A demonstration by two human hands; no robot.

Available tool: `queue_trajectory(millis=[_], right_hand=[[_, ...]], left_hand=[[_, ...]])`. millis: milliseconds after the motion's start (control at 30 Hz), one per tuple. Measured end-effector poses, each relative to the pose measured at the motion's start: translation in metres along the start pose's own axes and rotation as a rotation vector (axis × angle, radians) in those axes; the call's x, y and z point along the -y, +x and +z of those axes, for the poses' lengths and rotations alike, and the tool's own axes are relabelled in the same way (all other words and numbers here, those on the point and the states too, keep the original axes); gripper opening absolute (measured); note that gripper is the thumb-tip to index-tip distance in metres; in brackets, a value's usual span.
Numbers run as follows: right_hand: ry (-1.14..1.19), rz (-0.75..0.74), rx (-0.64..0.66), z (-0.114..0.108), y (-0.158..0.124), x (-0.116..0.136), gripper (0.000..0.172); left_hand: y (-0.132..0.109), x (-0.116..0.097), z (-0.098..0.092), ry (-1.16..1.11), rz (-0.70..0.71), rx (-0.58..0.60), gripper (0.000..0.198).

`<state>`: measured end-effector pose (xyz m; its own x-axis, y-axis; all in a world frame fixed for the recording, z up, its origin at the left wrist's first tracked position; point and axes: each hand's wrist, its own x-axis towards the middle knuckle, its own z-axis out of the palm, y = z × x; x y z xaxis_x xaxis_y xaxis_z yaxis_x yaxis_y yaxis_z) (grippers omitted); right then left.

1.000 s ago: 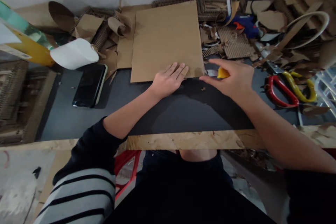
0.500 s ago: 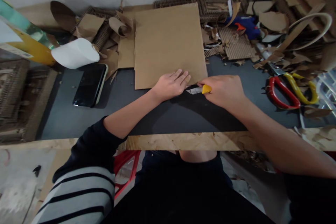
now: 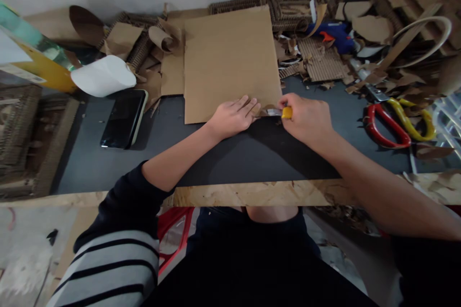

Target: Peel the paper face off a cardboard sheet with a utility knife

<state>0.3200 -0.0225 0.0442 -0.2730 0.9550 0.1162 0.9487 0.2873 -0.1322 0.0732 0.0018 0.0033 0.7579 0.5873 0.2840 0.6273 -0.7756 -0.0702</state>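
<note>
A flat sheet of brown cardboard (image 3: 228,57) lies on the dark tabletop (image 3: 201,163), its near edge towards me. My left hand (image 3: 236,114) rests flat on the near edge with fingers stretched out, pressing on the sheet. Closed around a yellow utility knife (image 3: 287,112) is my right hand (image 3: 306,115), at the near right corner. The knife's metal blade end points left, over the cardboard's near edge, close to my left fingertips. My right palm hides most of the knife's handle.
Left of the sheet lie a black phone (image 3: 122,117) and a white roll (image 3: 104,76). Scissors with red and yellow handles (image 3: 389,127) lie at right, near a blue glue gun (image 3: 334,36) and cardboard scraps (image 3: 320,60). Corrugated trays (image 3: 298,5) stand at the back.
My right hand and the knife have shifted slightly up and right, bringing the blade from below the near edge onto the cardboard's edge. My left hand stays in place.
</note>
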Motion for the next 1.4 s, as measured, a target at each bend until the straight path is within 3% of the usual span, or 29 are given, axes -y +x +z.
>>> queue_trajectory(millis=[67, 133, 233, 333, 433, 567, 767, 967, 1400], right_hand=[[0.013, 0.099, -0.062, -0.002, 0.004, -0.01, 0.035], [0.056, 0.108, -0.146, -0.002, 0.009, -0.023, 0.035], [0.172, -0.085, -0.201, 0.0, 0.012, -0.042, 0.039], [0.21, -0.315, -0.08, 0.002, 0.012, -0.048, 0.044], [0.128, -0.397, 0.05, 0.0, 0.009, -0.043, 0.048], [0.053, -0.372, 0.077, -0.005, 0.005, -0.033, 0.049], [-0.087, -0.31, 0.102, -0.012, 0.001, -0.013, 0.032], [-0.233, -0.274, 0.111, -0.012, 0.001, 0.001, 0.032], [0.024, -0.322, 0.13, -0.009, 0.006, -0.028, 0.035]], left_hand=[[0.0, 0.0, -0.001, -0.005, 0.0, 0.002, 0.04], [-0.001, 0.0, -0.002, 0.012, 0.013, -0.012, 0.041], [-0.001, 0.001, 0.0, 0.037, 0.029, -0.032, 0.041], [-0.002, 0.001, 0.002, 0.035, 0.026, -0.037, 0.041], [-0.002, 0.001, 0.001, 0.043, 0.031, -0.048, 0.042], [-0.002, 0.001, -0.001, 0.071, 0.039, -0.054, 0.044], [-0.001, 0.001, 0.0, 0.097, 0.03, -0.041, 0.047], [-0.001, 0.0, -0.001, 0.086, 0.022, -0.045, 0.047], [-0.005, 0.004, 0.007, 0.055, 0.0, -0.093, 0.048]])
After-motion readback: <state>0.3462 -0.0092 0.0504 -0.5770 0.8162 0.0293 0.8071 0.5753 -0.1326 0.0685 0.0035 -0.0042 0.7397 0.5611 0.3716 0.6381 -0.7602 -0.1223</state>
